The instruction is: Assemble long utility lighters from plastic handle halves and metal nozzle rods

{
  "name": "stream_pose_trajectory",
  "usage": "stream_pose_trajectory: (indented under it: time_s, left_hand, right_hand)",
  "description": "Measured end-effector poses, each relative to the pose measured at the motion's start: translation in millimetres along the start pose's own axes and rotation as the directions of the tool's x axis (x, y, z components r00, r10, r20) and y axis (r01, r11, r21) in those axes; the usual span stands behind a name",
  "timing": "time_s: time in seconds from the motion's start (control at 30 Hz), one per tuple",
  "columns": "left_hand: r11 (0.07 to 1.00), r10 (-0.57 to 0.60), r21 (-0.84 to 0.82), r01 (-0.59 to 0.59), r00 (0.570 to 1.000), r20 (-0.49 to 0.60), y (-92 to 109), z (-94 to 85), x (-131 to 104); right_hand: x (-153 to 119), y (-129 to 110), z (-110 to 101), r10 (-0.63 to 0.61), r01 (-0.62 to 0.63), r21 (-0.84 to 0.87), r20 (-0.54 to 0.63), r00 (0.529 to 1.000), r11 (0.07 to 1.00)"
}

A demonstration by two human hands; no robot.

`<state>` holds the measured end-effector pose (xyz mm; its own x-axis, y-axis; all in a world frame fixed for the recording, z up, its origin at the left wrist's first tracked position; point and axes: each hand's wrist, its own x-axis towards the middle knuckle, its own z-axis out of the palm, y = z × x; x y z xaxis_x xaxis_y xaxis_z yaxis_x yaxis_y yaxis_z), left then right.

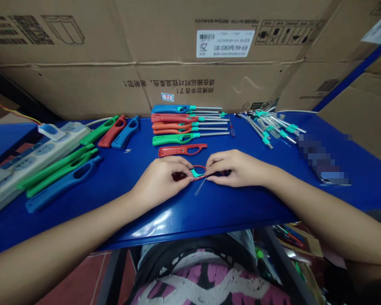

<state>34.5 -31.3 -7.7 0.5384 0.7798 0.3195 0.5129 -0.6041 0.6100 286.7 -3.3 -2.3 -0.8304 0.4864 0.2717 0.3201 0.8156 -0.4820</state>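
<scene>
Between my hands is a red lighter handle shell [200, 167] with a teal trigger [196, 173] in it. My left hand [167, 176] is closed around its left part, thumb and fingers pinching near the trigger. My right hand [230, 168] pinches at the shell's right end; its fingertips hide what exactly they grip. A thin translucent strip [200, 187] slants down from those fingertips, slightly blurred. Just beyond lies a red handle half [180, 150]. Behind it, long-nosed lighters in green [172, 139], orange [172, 127], red [171, 118] and blue [169, 109] lie in a row.
At left, coloured handle shells [106, 132] and more shells [63, 182] lie by a white power strip [40, 156]. Metal lighter tubes [273, 125] are piled at right, near a phone-like dark object [324, 163]. A small screwdriver [232, 129] and tiny metal pieces [127, 150] lie about. Cardboard [165, 46] walls the back.
</scene>
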Motion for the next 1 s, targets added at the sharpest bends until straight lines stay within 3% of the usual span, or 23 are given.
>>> stream_pose_trajectory:
  time_s: [0.23, 0.5, 0.6, 0.7, 0.77, 0.83, 0.9, 1.0]
  left_hand:
    - [0.979, -0.135, -0.151, 0.136, 0.991, 0.020, -5, -0.8, 4]
    - [0.963, -0.192, -0.183, 0.199, 0.980, 0.058, -14, 0.6, 7]
    - [0.967, -0.155, -0.196, 0.161, 0.987, 0.045, -15, 1.7, 7]
    - [0.973, -0.117, -0.193, 0.124, 0.992, 0.047, -17, 0.9, 6]
    - [0.982, -0.085, -0.163, 0.094, 0.995, 0.061, -16, -2.7, 6]
    - [0.995, -0.029, -0.096, 0.035, 0.997, 0.065, -14, -9.2, 5]
    - [0.999, 0.047, 0.017, -0.049, 0.996, 0.075, -10, -17.5, 3]
    - [0.960, 0.106, 0.232, -0.156, 0.971, 0.216, -4, -28.4, 1]
  right_hand:
    - [0, 0, -1, -0.035, 0.036, -0.019, 0.039, 0.999, 0.999]
    - [2, -6, -2, -0.039, 0.039, -0.001, 0.027, 0.999, 0.999]
    - [2, -2, -1, -0.047, 0.049, 0.041, -0.033, 0.998, 0.998]
    - [1, 7, -4, -0.006, 0.008, 0.012, -0.205, 0.979, 1.000]
    - [-1, 16, -13, 0.078, -0.121, -0.111, -0.331, 0.940, 0.986]
    - [-5, 24, -25, 0.255, -0.372, -0.234, -0.413, 0.874, 0.898]
    - [-12, 33, -39, 0.428, -0.617, -0.324, -0.495, 0.756, 0.717]
    - [-27, 50, -57, 0.584, -0.811, -0.415, -0.562, 0.586, 0.414]
